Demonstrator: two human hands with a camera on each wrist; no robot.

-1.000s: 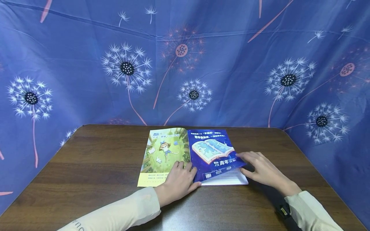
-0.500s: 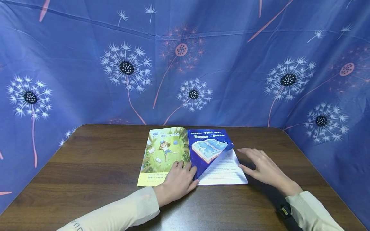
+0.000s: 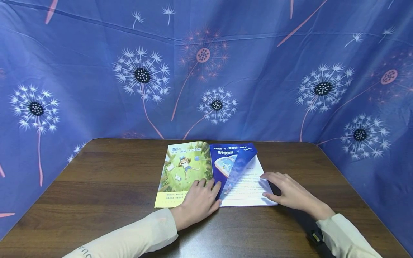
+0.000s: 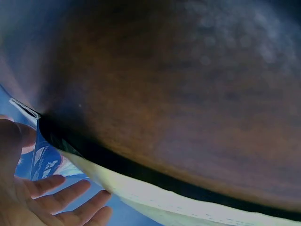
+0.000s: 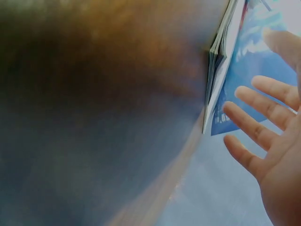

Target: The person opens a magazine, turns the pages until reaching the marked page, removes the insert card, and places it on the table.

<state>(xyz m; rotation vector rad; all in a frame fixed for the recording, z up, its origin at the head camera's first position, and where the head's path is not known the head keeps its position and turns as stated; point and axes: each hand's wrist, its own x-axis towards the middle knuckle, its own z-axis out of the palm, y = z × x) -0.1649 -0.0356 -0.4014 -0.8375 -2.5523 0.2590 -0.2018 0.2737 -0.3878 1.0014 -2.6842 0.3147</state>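
An open magazine (image 3: 167,199) lies on the wooden table. Its left page (image 3: 188,163) carries a green and yellow picture of a child on grass. The dark blue page (image 3: 219,175) on the right is lifted and curls over toward the left, baring a white page of text (image 3: 251,188) beneath. Across the lower part of the magazine, near the fold, rests my left hand (image 3: 196,206), fingers spread. My right hand (image 3: 292,193) is at the right edge of the white page, with fingers extended; whether the fingertips touch the paper I cannot tell.
The brown wooden table (image 3: 113,172) extends around the magazine on all sides. Behind it and along the sides hangs a blue cloth (image 3: 258,89) with dandelion prints.
The blue page has come away from the right hand, its free corner rising and curling up and leftward. More of the white page shows. The left hand has stayed put.
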